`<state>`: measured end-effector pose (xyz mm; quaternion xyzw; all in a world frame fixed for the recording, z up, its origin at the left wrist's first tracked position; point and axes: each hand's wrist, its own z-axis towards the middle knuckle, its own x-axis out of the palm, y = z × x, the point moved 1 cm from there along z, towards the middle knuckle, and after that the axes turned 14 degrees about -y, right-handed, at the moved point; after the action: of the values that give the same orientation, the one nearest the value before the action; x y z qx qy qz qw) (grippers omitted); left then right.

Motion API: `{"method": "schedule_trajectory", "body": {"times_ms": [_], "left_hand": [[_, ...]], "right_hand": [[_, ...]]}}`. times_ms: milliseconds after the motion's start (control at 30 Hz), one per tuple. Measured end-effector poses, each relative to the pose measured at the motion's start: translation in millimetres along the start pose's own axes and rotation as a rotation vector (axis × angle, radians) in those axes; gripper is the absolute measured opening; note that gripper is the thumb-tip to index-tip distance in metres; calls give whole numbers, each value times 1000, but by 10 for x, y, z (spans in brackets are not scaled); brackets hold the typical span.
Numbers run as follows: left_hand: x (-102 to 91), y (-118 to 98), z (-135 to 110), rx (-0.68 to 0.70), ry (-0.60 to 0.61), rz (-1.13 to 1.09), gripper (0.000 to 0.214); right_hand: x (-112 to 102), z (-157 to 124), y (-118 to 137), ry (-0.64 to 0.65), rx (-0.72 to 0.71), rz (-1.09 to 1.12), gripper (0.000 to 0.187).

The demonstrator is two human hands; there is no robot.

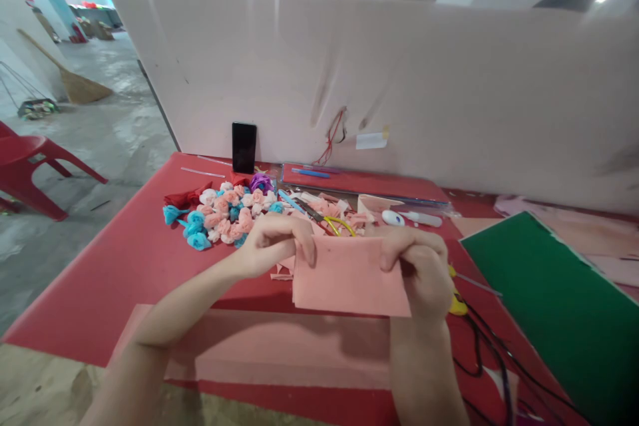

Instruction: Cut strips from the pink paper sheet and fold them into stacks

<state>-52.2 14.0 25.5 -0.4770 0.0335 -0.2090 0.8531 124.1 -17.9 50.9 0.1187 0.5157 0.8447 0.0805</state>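
Observation:
Both hands hold up a pink rectangular sheet of felt or paper (349, 276) above the red table (114, 266). My left hand (277, 239) pinches its top left corner. My right hand (422, 266) grips its top right edge. The sheet hangs flat, facing me. Under it, at the table's near edge, lies a larger pink sheet (279, 349). Just behind the hands sit pink scraps and yellow-handled scissors (334, 221).
A pile of small pink, white and blue fabric roses (224, 213) lies left of centre. A black phone (244, 147) leans on the white board behind. A green sheet (554, 306) and black cables (489, 353) lie right. A red chair (30, 166) stands on the floor left.

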Motion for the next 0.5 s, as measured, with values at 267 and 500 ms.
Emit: {"method": "schedule_trajectory", "body": {"times_ms": [267, 500], "left_hand": [[6, -18, 20, 55, 17, -35, 25], [-9, -31, 14, 39, 34, 9, 30]], "right_hand": [[-21, 45, 47, 48, -31, 30, 26], [-77, -25, 101, 44, -16, -77, 35]]}}
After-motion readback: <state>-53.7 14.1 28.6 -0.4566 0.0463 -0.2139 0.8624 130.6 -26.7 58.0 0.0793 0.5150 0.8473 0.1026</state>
